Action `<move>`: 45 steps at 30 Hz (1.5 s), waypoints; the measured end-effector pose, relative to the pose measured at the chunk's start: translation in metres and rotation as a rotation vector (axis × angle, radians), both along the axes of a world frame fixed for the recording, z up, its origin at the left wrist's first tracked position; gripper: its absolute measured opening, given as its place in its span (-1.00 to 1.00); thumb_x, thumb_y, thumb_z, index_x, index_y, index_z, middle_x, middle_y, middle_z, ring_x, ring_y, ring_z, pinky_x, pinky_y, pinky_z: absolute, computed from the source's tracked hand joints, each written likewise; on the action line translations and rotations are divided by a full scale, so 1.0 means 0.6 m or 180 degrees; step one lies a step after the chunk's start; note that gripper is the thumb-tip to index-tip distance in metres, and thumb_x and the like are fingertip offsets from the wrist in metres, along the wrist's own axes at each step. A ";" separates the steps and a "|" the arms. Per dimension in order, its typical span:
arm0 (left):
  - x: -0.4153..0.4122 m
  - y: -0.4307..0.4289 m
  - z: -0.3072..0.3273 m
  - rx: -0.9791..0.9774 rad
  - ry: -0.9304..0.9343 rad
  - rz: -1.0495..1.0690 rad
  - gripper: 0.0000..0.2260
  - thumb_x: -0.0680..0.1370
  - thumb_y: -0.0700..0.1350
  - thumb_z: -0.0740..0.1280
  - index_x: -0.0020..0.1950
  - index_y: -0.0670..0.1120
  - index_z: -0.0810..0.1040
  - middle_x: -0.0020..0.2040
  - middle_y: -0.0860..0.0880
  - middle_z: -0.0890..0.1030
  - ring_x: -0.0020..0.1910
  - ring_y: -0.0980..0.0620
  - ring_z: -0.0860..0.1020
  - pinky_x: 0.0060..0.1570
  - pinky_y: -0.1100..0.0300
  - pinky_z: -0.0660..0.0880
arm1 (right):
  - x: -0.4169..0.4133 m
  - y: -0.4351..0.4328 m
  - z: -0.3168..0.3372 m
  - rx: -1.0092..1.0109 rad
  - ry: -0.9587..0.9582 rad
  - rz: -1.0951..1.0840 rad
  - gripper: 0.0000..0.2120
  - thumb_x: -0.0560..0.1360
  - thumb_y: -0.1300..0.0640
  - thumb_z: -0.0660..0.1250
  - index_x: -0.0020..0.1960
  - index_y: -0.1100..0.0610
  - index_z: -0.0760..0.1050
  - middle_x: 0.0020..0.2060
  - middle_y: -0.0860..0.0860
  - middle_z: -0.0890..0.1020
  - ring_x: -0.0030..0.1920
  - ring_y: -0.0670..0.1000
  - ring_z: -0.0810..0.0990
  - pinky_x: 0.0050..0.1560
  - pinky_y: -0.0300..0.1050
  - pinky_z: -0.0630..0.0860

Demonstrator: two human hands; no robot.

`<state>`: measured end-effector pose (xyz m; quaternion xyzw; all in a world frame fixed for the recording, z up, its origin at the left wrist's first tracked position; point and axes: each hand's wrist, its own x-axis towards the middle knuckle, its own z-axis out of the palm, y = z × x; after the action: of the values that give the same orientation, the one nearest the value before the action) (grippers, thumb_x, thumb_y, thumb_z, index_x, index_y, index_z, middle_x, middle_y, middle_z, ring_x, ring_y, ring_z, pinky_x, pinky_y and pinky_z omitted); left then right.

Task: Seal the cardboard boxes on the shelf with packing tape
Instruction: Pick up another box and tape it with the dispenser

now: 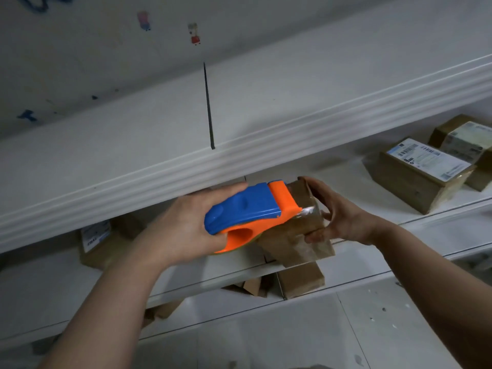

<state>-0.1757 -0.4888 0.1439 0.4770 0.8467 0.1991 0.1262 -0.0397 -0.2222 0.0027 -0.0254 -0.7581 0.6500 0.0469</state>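
My left hand (183,222) grips a blue and orange tape dispenser (247,211) from its left side. The dispenser's orange front edge presses on top of a small brown cardboard box (298,235) at the front of the white shelf (239,272). A shiny strip of clear tape shows at the dispenser's tip. My right hand (338,211) holds the same box from its right side, fingers over its top and front edges. The box sits tilted and sticks out past the shelf's front edge.
Two labelled cardboard boxes (423,174) stand at the right of the shelf. Another labelled box (98,243) sits at the left, in shadow. More brown boxes (300,280) lie on the lower shelf. A thick white moulded shelf edge (239,145) hangs just above my hands.
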 end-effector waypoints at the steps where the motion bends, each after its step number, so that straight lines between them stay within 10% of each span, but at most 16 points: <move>1: -0.008 -0.016 -0.002 0.0049 -0.0039 0.0068 -0.24 0.32 -0.22 0.44 0.26 0.53 0.33 0.02 0.39 0.56 -0.12 0.33 0.55 -0.13 0.47 0.43 | 0.011 0.009 -0.006 -0.0185 -0.0001 -0.0066 0.07 0.17 0.29 0.64 0.50 -0.07 0.14 0.38 -0.15 0.37 0.41 -0.11 0.32 0.19 -0.16 0.52; 17: -0.040 -0.045 -0.093 -0.0304 -0.0125 0.0341 -0.23 0.28 -0.03 0.32 0.34 0.57 0.15 0.16 0.04 0.52 0.01 0.06 0.55 0.03 -0.04 0.54 | 0.029 0.040 0.004 -0.0442 -0.0524 0.0201 0.12 0.22 0.23 0.63 0.53 -0.17 0.02 0.35 -0.15 0.42 0.42 -0.02 0.34 0.16 -0.04 0.55; 24: -0.033 -0.046 -0.104 -0.0327 -0.0202 0.0309 -0.21 0.36 -0.14 0.39 0.35 0.55 0.16 0.02 0.07 0.51 -0.19 0.11 0.51 -0.15 0.16 0.51 | 0.014 -0.024 0.067 0.3793 -0.0533 0.0084 0.33 0.19 -0.41 0.44 0.47 -0.06 -0.52 0.43 -0.17 -0.47 0.43 -0.11 -0.51 0.47 0.08 -0.35; 29: -0.029 -0.050 -0.116 -0.0247 -0.0209 0.0358 -0.20 0.39 -0.18 0.39 0.36 0.55 0.15 0.03 0.10 0.49 -0.18 0.12 0.51 -0.18 0.27 0.46 | 0.011 -0.032 0.058 0.4349 -0.0677 0.0214 0.25 0.27 -0.43 0.36 0.49 0.00 -0.49 0.49 -0.04 -0.39 0.47 -0.01 -0.44 0.50 0.20 -0.22; 35: -0.025 -0.058 -0.119 -0.0217 -0.0235 0.0406 -0.19 0.40 -0.18 0.40 0.29 0.62 0.12 0.03 0.12 0.47 -0.13 0.14 0.51 -0.14 0.29 0.44 | 0.008 -0.068 0.055 0.5015 -0.0113 0.0199 0.25 0.12 -0.37 0.48 0.55 0.20 0.01 0.53 0.19 0.08 0.53 0.17 0.05 0.39 0.37 0.07; 39: -0.007 -0.047 -0.117 -0.0197 -0.0257 0.0268 -0.20 0.41 -0.15 0.40 0.29 0.61 0.11 0.04 0.12 0.48 -0.10 0.16 0.50 -0.07 0.24 0.49 | -0.039 -0.093 0.097 0.4914 -0.0671 0.0545 0.15 0.37 -0.24 0.39 0.53 0.12 -0.38 0.53 0.18 -0.26 0.53 0.20 -0.28 0.42 0.44 -0.12; 45: 0.001 -0.044 -0.071 0.0489 -0.0392 0.0450 -0.24 0.35 -0.25 0.42 0.37 0.40 0.34 -0.11 0.16 0.58 -0.34 0.19 0.48 -0.30 0.38 0.41 | -0.048 -0.046 0.091 0.2980 -0.0222 0.0006 0.23 0.21 -0.09 0.60 0.57 0.04 -0.19 0.45 0.05 0.14 0.44 0.08 0.18 0.46 0.16 0.15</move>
<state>-0.1751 -0.5155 0.1015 0.4112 0.8511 0.3007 0.1267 -0.0688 -0.2500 0.0575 -0.0227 -0.9709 0.2369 0.0272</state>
